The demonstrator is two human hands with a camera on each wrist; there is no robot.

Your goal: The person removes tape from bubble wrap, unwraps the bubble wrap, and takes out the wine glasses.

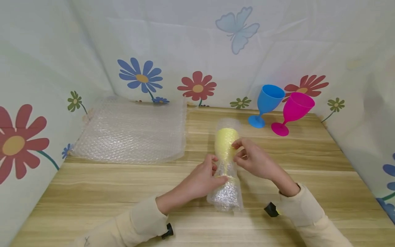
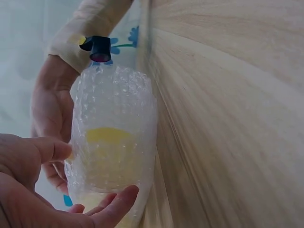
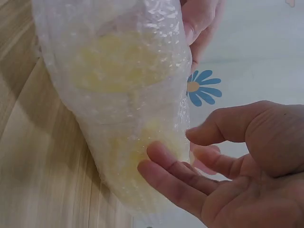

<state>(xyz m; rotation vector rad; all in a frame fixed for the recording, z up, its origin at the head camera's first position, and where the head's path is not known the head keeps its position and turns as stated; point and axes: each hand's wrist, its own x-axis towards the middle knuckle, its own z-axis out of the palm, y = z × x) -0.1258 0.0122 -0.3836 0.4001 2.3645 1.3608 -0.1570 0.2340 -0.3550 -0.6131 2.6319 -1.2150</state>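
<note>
A yellow goblet (image 1: 228, 139) lies on its side, rolled in clear bubble wrap (image 1: 226, 197), with its bowl toward the back of the table. From the left, my left hand (image 1: 202, 178) holds the roll around the stem and foot, thumb on top. In the left wrist view, the left thumb and fingers (image 2: 114, 209) lie on either side of the wrapped foot. On the other side my right hand (image 1: 254, 157) touches the wrap beside the bowl. Its fingers are loosely bent against the plastic in the right wrist view, the thumb (image 3: 213, 126) near the wrap's edge.
A flat sheet of bubble wrap (image 1: 132, 132) covers the back left of the wooden table (image 1: 123, 192). Upright at the back right stand a blue goblet (image 1: 270, 99) and a pink goblet (image 1: 296, 108). A flowered curtain (image 1: 172, 44) encloses the table.
</note>
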